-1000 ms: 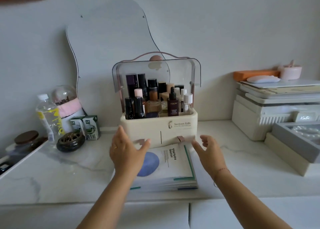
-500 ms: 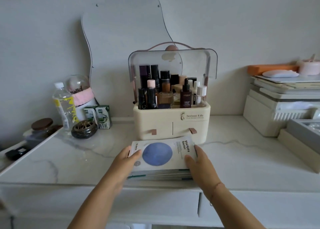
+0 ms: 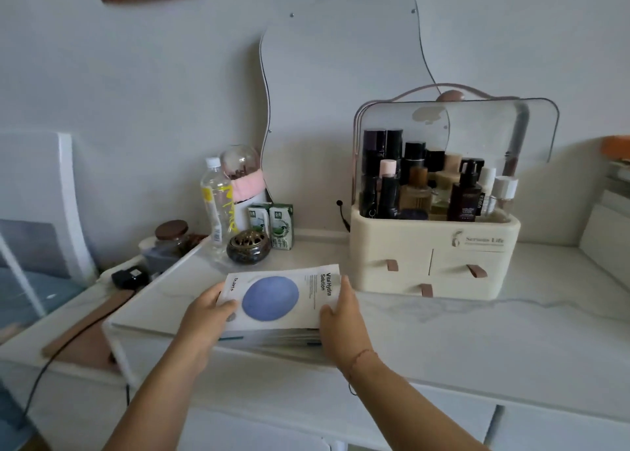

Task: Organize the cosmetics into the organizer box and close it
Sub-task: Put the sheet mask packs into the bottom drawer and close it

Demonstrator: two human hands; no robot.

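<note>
I hold the stack of mask packets (image 3: 276, 297) from both sides. My left hand (image 3: 201, 317) grips its left edge and my right hand (image 3: 342, 317) its right edge, the fingers (image 3: 226, 305) clamped on it with the thumbs on top.

Half a second ago this stack lay directly before the organizer box (image 3: 433, 242), in the way of the drawers (image 3: 456, 270). Now it is to the left of the box's front left corner, near the front edge of the surface (image 3: 477, 331). Whether it is lifted or rests there, I cannot tell. I judge that the drawer fronts are now free, so one can be pulled out to take the packets. The bottles (image 3: 416, 184) already stand in the upper compartment, and the clear lid (image 3: 477, 126) is up, so closing is not yet done.

To the right of the stack, the surface before the box is open. Behind the stack, the incense burner (image 3: 248, 248) and the water bottle (image 3: 216, 205) stand near. A white riser (image 3: 163, 300) is under or just beside my left hand, so I should not swing further left.
</note>
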